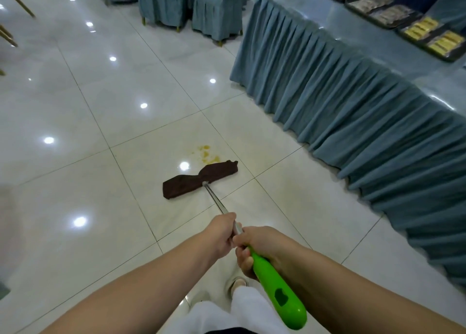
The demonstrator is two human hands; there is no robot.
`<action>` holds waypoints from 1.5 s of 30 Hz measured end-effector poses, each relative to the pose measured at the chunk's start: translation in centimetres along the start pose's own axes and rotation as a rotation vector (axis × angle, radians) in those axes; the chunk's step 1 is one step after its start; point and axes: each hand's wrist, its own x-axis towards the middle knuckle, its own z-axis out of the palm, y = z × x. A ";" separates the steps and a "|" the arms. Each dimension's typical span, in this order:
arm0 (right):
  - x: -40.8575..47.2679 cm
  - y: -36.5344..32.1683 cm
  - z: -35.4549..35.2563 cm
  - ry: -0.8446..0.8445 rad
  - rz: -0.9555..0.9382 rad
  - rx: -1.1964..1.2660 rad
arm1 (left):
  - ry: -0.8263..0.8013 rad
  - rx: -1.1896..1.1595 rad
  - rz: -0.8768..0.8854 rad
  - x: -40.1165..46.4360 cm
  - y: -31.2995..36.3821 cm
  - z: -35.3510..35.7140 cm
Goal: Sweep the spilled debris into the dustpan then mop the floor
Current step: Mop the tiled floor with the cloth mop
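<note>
The mop [201, 182] has a dark brown flat cloth head lying on the pale glossy tiled floor [100, 106], its long axis running from 8 o'clock to 2 o'clock. A thin metal shaft slants back toward 5 o'clock into a bright green handle. Yellowish spill stains [208, 154] touch the head's 12 o'clock edge.

Even, cool indoor light from overhead. Round glare spots dot the glossy floor tiles [75, 106] left of and beyond the hands. Shadows faint. Wide-angle bending at edges; trays [428, 36] far right look smeared, possibly motion blur. Centre sharp.
</note>
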 end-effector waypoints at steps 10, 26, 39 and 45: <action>4.1 -10.4 -2.5 -0.097 0.049 0.006 | 0.113 0.099 0.013 6.3 8.3 5.5; 10.4 -25.3 -9.4 -0.186 0.111 0.182 | 0.218 0.206 0.066 16.8 18.9 14.9; 2.5 -24.6 -16.6 -0.256 0.202 0.148 | 0.094 0.090 -0.055 14.0 12.9 19.6; 0.5 -23.3 -18.3 -0.205 0.154 0.002 | 0.024 0.035 -0.093 12.2 10.1 20.3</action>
